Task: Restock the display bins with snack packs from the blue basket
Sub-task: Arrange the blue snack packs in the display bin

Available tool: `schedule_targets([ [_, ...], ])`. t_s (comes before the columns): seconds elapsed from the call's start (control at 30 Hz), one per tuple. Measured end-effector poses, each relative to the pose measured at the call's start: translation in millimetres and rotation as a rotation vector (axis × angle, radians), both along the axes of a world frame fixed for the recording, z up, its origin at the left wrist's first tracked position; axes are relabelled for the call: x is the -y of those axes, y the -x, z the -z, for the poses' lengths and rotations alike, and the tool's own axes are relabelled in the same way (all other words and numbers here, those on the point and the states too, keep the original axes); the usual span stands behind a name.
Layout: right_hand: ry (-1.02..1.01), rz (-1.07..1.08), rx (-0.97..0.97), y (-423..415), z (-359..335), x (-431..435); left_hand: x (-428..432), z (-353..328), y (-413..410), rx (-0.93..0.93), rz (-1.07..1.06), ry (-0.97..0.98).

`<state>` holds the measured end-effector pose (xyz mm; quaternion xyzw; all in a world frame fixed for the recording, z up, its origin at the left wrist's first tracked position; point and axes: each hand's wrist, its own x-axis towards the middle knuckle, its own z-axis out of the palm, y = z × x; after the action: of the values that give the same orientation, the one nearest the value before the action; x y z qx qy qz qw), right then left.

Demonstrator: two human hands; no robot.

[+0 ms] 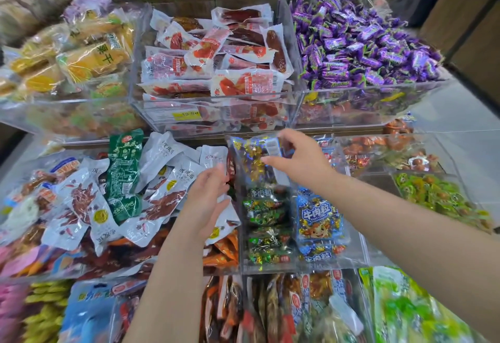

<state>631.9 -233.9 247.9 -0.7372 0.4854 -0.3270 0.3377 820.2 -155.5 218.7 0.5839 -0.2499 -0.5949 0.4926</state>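
1. At the left, white vacuum packs (181, 177) lie heaped in a clear bin, with a green pack (124, 169) among them.
2. The left hand (208, 202) hangs over the right edge of that heap, fingers loosely bent against the edge of a white pack. I cannot tell if it grips it.
3. Just right of it, the snack pack (254, 158), clear with gold-wrapped pieces, stands upright over the back end of a narrow clear compartment (270, 269) filled with green foil packs (266, 207).
4. The right hand (295, 158) pinches the pack's upper right corner, so the pack sits left of and below the hand.
5. Blue packs (319, 220) fill the next compartment, beside the right forearm.
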Motion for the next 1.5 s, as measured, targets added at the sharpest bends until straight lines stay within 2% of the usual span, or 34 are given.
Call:
schedule_targets([
  [0.03, 0.182, -0.038, -0.004, 0.0, -1.4, -7.7, 0.6, -0.8, -0.8, -0.091, 0.009, -0.035],
  [0.1, 0.521, -0.244, -0.054, -0.1, 1.6, -23.5, 0.0, -5.0, -1.4, -0.333, 0.039, -0.068],
  [0.13, 0.644, -0.353, -0.085, 0.0, 5.0, -30.7, -0.8, -7.6, -1.0, -0.414, 0.054, -0.043],
  [0.2, 0.741, -0.518, -0.143, 2.6, 10.6, -43.2, -2.2, -11.3, 0.8, -0.442, 0.106, 0.045],
  [0.3, 0.571, -0.611, -0.165, 17.7, 18.9, -57.3, -3.7, -11.3, 5.6, -0.308, 0.166, 0.102],
  [0.37, 0.397, -0.443, -0.128, 30.9, 22.3, -62.1, -6.7, -7.4, 11.3, -0.227, 0.200, 0.087],
  [0.43, 0.218, -0.267, -0.172, 44.2, 23.5, -63.1, -10.0, -3.8, 21.6, -0.198, 0.281, 0.096],
  [0.57, -0.061, -0.209, -0.311, 70.5, 26.8, -60.4, -13.2, 4.5, 51.0, -0.099, 0.442, 0.112],
  [0.63, -0.102, -0.175, -0.308, 89.4, 29.3, -61.5, -15.4, 13.3, 66.1, 0.065, 0.469, 0.078],
  [0.73, -0.203, -0.128, -0.359, 120.2, 39.3, -67.6, -19.3, 34.0, 83.5, 0.411, 0.497, -0.062],
  [0.8, -0.254, -0.136, -0.437, 133.2, 49.1, -72.1, -21.9, 49.8, 96.7, 0.482, 0.563, -0.166],
  [0.9, -0.200, -0.149, -0.507, 140.1, 67.0, -78.3, -27.8, 72.8, 122.6, 0.445, 0.651, -0.192],
  [1.1, 0.108, -0.120, -0.614, 142.4, 81.3, -80.2, -36.9, 96.9, 154.3, 0.436, 0.476, -0.024],
  [1.2, 0.147, -0.028, -0.620, 142.2, 85.0, -80.1, -36.1, 94.7, 160.0, 0.600, 0.520, -0.046],
  [1.33, 0.144, -0.103, -0.832, 145.9, 93.0, -74.4, -34.3, 92.6, 156.6, 1.088, 0.694, -0.101],
  [1.4, 0.158, -0.099, -0.880, 148.1, 94.8, -71.9, -36.6, 93.7, 157.0, 1.149, 0.761, -0.120],
  [1.5, 0.175, -0.096, -0.893, 150.1, 96.0, -69.0, -36.7, 96.6, 157.2, 1.096, 0.784, -0.130],
])
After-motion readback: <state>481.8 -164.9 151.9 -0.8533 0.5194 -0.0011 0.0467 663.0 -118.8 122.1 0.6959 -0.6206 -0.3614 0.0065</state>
